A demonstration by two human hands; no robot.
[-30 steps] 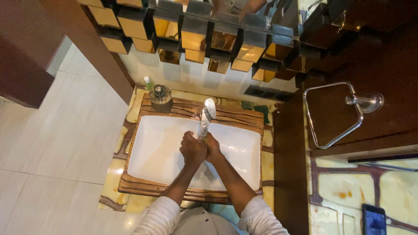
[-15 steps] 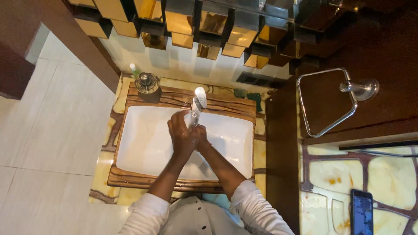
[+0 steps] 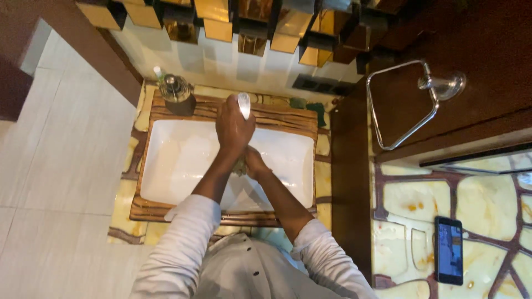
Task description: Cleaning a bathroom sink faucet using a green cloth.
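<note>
The white rectangular sink (image 3: 183,160) sits in its striped wooden frame (image 3: 277,119) on the marbled table (image 3: 443,205), below and around both hands. Since half a second ago the left hand (image 3: 234,126) has left the right one and gone up to the chrome faucet (image 3: 244,105); its fingers (image 3: 226,106) now lie over the faucet's top, curled on it, with only the rounded handle end showing past them. The right hand (image 3: 252,160) has stayed low over the basin, under the left wrist; whether its fingers are spread or closed cannot be told. The faucet's long axis runs from the wall edge toward the person, spout end hidden beneath the left hand. A round metal soap dispenser (image 3: 176,88) stands left of the fingers, a dark phone (image 3: 449,250) well to the right.
</note>
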